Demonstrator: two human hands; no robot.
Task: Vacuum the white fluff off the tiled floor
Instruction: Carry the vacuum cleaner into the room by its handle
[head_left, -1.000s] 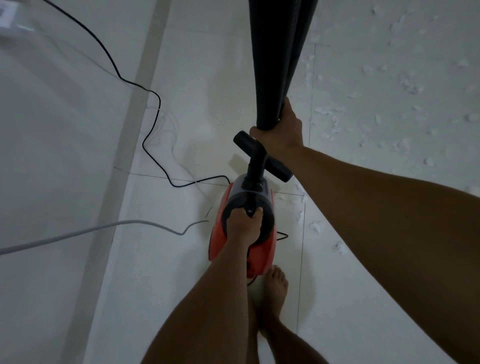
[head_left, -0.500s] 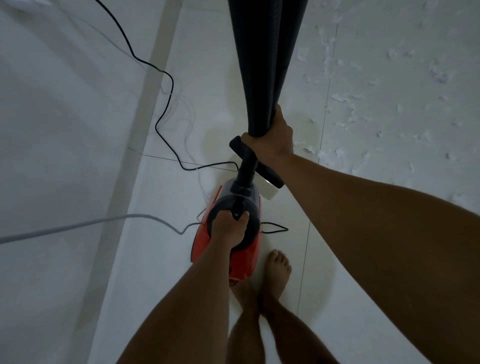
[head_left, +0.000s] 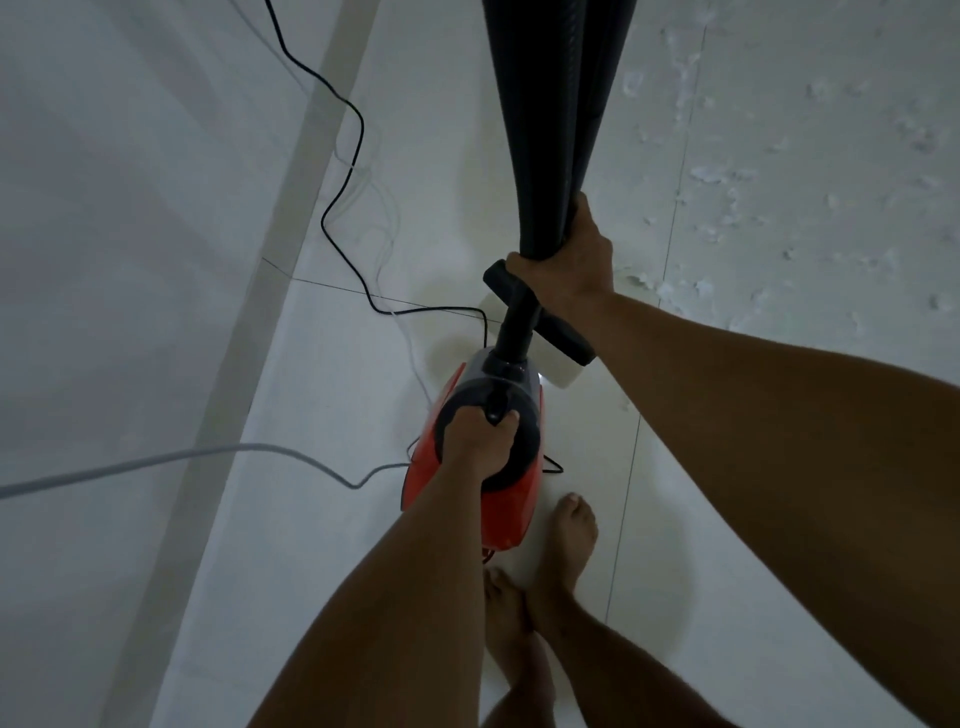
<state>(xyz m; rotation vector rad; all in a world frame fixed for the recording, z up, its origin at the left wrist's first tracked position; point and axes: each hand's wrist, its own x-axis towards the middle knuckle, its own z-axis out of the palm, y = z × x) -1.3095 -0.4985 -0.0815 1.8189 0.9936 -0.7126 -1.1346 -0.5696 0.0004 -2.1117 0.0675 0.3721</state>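
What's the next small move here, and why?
Probably swing the nozzle right onto the fluff. The left hand holds the red vacuum by its handle and the right hand grips the black hose, but the nozzle sits over bare tile while the fluff lies scattered on the tiles to the right.

Dim light falls on pale glossy floor tiles (head_left: 332, 519) with thin grout lines beside a grey wall (head_left: 104, 260).

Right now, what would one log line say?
left hand: grips red vacuum | right hand: holds black hose | fluff: on floor, right
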